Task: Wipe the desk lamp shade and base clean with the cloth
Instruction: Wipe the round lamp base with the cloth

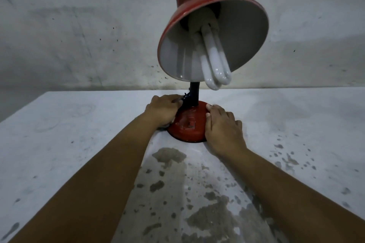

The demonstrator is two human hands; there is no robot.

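A red desk lamp stands at the middle of a white table. Its red shade tilts toward me and shows a white tube bulb inside. A black neck joins the shade to the round red base, which has a small switch on top. My left hand is curled against the base's left side by the neck. A pale sliver under that hand looks like the cloth, which is mostly hidden. My right hand presses on the base's right side with its fingers together.
A stained grey wall rises right behind the table's far edge. The tabletop's paint is chipped in dark patches in front of the lamp and to the right. The low-hanging bulb and shade overhang the base.
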